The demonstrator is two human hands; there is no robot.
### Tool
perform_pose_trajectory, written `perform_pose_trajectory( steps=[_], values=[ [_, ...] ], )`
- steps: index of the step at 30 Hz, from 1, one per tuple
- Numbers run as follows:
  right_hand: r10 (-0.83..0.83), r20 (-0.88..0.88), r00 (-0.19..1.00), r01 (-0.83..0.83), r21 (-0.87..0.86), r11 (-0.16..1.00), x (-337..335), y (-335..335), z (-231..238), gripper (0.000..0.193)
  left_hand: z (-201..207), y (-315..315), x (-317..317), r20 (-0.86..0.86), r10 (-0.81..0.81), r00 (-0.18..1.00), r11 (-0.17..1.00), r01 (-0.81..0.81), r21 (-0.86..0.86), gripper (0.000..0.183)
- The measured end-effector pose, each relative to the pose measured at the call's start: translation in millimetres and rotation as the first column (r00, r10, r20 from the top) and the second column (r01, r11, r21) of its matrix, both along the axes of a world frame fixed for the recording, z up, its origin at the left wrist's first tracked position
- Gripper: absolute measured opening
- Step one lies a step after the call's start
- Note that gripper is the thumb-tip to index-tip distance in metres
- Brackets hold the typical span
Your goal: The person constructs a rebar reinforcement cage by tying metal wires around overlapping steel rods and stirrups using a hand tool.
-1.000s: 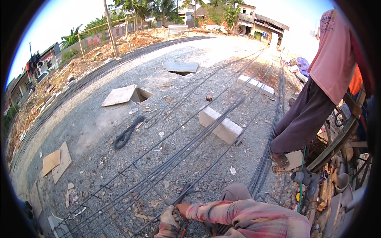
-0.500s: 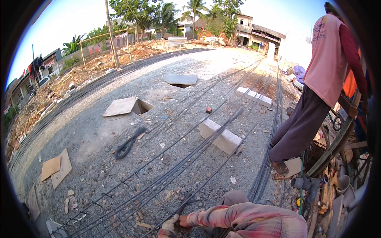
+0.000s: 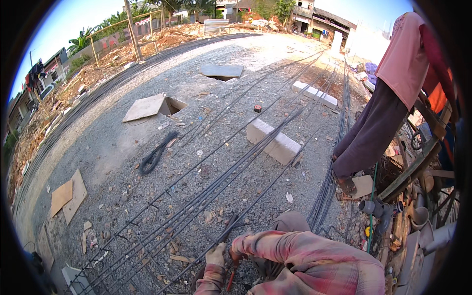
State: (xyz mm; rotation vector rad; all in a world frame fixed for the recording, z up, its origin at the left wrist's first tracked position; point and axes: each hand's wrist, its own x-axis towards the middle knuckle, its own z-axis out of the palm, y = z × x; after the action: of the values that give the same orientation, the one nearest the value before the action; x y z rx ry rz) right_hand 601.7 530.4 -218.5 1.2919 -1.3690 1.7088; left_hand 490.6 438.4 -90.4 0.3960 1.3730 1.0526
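My left hand [image 3: 215, 255], in a pale glove, is closed at the nearest long steel bar [image 3: 255, 200]. A dark, wire-like bundle [image 3: 229, 227] runs up to its fingers; whether the hand grips the bundle or the bar, I cannot tell. Just to the right, my right hand [image 3: 236, 253] is closed, partly hidden by its sleeve. From below it sticks out the red handle of a tool [image 3: 231, 279], its head hidden. Left of my hands, several parallel bars [image 3: 196, 212] with short cross pieces form a reinforcing cage close to the gravel.
A concrete block [image 3: 273, 141] props up the bars, with another block [image 3: 314, 94] farther off. Covers lie beside two ground holes [image 3: 175, 105]. A looped wire bundle [image 3: 153, 156] rests on gravel. At right stands a person [image 3: 376, 113] near loose bars [image 3: 328, 189] and pipe pieces [image 3: 381, 209].
My view has tilted downward, so the scene sits higher. My right hand, earlier pressed against the left, is now slightly apart, and the red handle has come into sight.
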Motion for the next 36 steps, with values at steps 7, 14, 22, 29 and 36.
perform_pose_trajectory(
  steps=[7,14,22,29,36],
  values=[
    [0.31,0.951,0.017,0.945,0.086,-0.315,114.3,79.3,73.7,0.03,-3.8,-2.8,-15.0,0.115,0.012,0.993,0.997,-0.003,-0.081,0.014],
    [0.636,0.764,-0.106,0.714,0.503,-0.486,145.5,140.8,-9.9,0.024,-7.8,-9.4,-11.0,0.198,0.107,0.974,0.994,-0.11,0.002,0.012],
    [0.472,0.562,-0.679,0.542,0.818,-0.194,172.9,150.9,-36.7,0.04,19.3,-1.8,5.9,0.242,0.101,0.965,0.992,-0.117,0.055,0.012],
    [0.609,0.751,-0.253,0.819,0.501,-0.278,95.6,55.5,50.6,0.031,1.1,0.8,-10.5,0.026,0.041,0.999,0.999,-0.041,0.006,0.016],
    [-0.571,0.38,-0.727,0.049,0.859,0.509,48.8,-4.6,-12.0,0.035,-0.2,1.6,-14.0,-0.011,0.044,0.999,0.999,-0.044,0.027,0.017]
  ],
)
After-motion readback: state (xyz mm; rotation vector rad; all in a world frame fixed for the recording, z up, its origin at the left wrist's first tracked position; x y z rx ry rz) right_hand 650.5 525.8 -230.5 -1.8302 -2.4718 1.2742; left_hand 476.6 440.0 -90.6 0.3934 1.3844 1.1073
